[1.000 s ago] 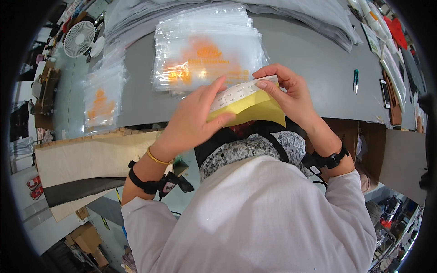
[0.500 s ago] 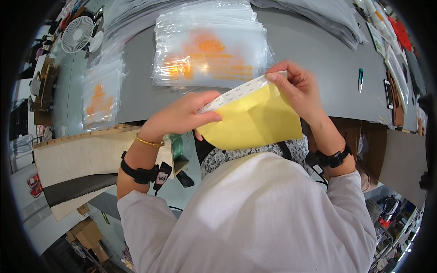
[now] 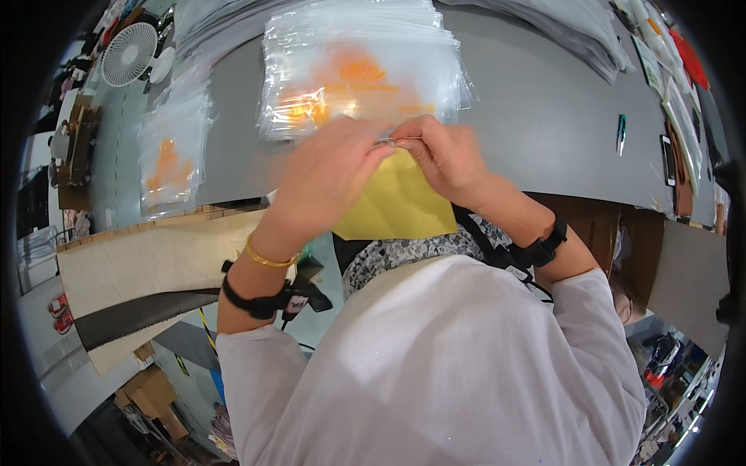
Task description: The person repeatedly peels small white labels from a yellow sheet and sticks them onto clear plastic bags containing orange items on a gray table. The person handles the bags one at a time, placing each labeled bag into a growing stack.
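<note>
A yellow sheet (image 3: 404,202) hangs below my hands, close to my body at the near edge of the table. My right hand (image 3: 449,159) pinches its upper edge between thumb and fingers. My left hand (image 3: 322,175), partly smeared by motion, has its thumb and fingertips pressed together at the same edge, almost touching the right fingertips. A thin pale edge shows between the two pinches; most of the white strip along the top is hidden by my hands. Just beyond lies a stack of clear plastic bags (image 3: 361,70) with orange print.
A smaller pile of clear bags (image 3: 169,167) lies at the left, with a white fan (image 3: 129,54) behind it. Grey sheets (image 3: 544,31) are stacked at the back. On the right are a green cutter (image 3: 621,134) and a phone (image 3: 667,161).
My left hand has moved right and up, and my right hand left, so their fingertips now meet at the sheet's top edge. The sheet has shifted left, and its white strip is mostly covered.
</note>
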{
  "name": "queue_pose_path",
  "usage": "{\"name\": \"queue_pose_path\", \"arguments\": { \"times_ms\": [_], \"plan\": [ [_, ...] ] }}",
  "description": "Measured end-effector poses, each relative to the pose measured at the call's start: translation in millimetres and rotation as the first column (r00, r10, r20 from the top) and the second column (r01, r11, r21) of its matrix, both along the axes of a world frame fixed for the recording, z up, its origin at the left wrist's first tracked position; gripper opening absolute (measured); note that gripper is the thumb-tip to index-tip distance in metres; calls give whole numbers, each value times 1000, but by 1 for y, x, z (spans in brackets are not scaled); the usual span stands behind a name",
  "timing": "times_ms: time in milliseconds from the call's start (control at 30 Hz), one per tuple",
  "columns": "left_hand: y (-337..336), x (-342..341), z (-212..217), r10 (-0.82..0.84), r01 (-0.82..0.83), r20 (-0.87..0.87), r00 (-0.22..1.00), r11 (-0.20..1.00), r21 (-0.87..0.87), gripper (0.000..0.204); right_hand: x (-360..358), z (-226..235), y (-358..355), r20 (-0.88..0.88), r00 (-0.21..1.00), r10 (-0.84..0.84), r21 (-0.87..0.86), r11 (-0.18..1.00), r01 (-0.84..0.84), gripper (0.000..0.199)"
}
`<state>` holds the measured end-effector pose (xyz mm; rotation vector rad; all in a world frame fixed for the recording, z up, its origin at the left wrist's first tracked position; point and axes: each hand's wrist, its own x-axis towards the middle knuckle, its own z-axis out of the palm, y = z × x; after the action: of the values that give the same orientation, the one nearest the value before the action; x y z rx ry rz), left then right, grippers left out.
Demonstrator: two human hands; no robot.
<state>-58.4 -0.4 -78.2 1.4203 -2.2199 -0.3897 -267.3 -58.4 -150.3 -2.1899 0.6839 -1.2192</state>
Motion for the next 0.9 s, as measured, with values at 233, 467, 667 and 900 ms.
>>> {"name": "queue_pose_path", "arguments": {
  "times_ms": [233,467,667,900],
  "plan": [
    [-11,-8,-27,389,154,-562,730,708,690,32,-19,4,8,-133,986,-100,26,994,104,26],
    [-9,-24,-49,501,232,-558,662,572,787,27,-40,-2,23,-230,962,-146,-129,985,118,30],
    [-9,-26,-49,610,237,-507,609,470,850,29,-38,-3,24,-242,953,-179,-149,978,146,31],
    [-14,-20,-50,560,232,-484,673,461,856,31,-31,-3,21,-228,963,-141,-65,989,130,24]
  ]
}}
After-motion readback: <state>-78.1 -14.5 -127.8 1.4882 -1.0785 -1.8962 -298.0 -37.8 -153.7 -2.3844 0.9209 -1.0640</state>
